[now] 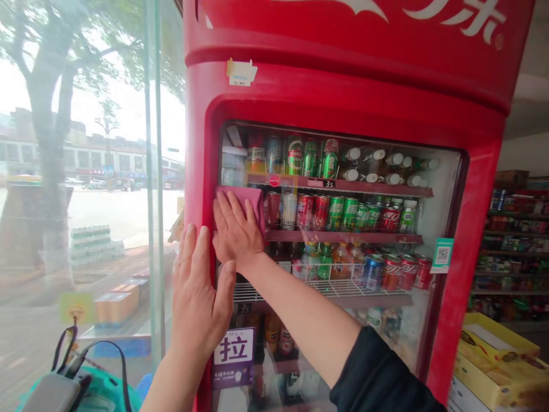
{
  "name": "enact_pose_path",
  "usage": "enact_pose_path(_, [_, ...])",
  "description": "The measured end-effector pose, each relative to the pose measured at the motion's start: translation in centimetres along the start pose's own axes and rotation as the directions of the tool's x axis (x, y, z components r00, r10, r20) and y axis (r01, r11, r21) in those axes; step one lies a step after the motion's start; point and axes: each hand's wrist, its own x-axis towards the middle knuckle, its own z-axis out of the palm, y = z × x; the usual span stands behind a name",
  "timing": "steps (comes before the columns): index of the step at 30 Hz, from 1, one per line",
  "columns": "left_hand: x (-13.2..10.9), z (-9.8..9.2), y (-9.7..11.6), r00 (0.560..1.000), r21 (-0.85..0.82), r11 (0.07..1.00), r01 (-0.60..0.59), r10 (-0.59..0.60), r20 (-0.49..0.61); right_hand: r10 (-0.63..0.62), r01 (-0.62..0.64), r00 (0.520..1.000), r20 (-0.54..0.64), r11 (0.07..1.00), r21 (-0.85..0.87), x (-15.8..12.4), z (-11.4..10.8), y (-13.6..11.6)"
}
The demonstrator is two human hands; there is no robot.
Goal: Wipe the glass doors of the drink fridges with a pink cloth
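Observation:
My right hand (235, 229) lies flat on a pink cloth (253, 200) and presses it against the glass door (343, 229) of a red drinks fridge (343, 86), at the door's left edge. My left hand (199, 292) rests flat with fingers stretched out on the fridge's red left frame (197, 171), just below the right hand. Behind the glass, shelves hold several cans and bottles (343, 212). A purple pull sticker (234, 355) sits on the door below my left hand.
A shop window (86, 200) to the left looks onto a street with a tree. Yellow cartons (497, 355) stand at the lower right, stocked shelves (514, 240) behind them. A grey bag with black straps (64, 383) lies at the lower left.

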Motion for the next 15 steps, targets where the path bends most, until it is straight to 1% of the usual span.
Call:
enact_pose_path(1, [0.2, 0.1, 0.1, 1.0, 0.006, 1.0, 0.003, -0.003, -0.007, -0.015, 0.015, 1.0, 0.0, 1.0, -0.007, 0.5, 0.1, -0.2])
enact_pose_path(3, [0.3, 0.6, 0.6, 1.0, 0.014, 1.0, 0.006, -0.006, -0.017, -0.041, 0.041, 0.999, 0.009, 0.999, -0.018, 0.6, 0.0, 0.2])
enact_pose_path(5, [0.3, 1.6, 1.2, 1.0, 0.012, 1.0, 0.005, -0.005, -0.022, -0.067, 0.067, 0.998, 0.017, 0.997, -0.031, -0.2, -0.7, 1.5])
enact_pose_path(7, [0.1, 2.8, 2.0, 1.0, -0.001, 1.0, 0.001, -0.001, -0.014, -0.051, 0.051, 0.999, 0.002, 0.997, -0.057, -1.5, -1.5, 3.6])
enact_pose_path(9, [-0.1, 4.2, 2.9, 1.0, -0.02, 1.0, -0.005, 0.005, -0.01, -0.014, 0.012, 1.0, -0.022, 0.996, -0.084, -3.2, -2.6, 6.2])
enact_pose_path(11, [-0.2, 5.7, 4.0, 1.0, -0.041, 0.999, -0.015, 0.015, -0.007, 0.02, -0.024, 0.999, -0.036, 0.994, -0.106, -5.1, -3.8, 9.4])
enact_pose_path(15, [-0.2, 8.2, 6.3, 1.0, -0.079, 0.997, -0.015, 0.017, 0.018, 0.113, -0.126, 0.99, -0.081, 0.974, -0.187, -10.0, -7.1, 16.9])
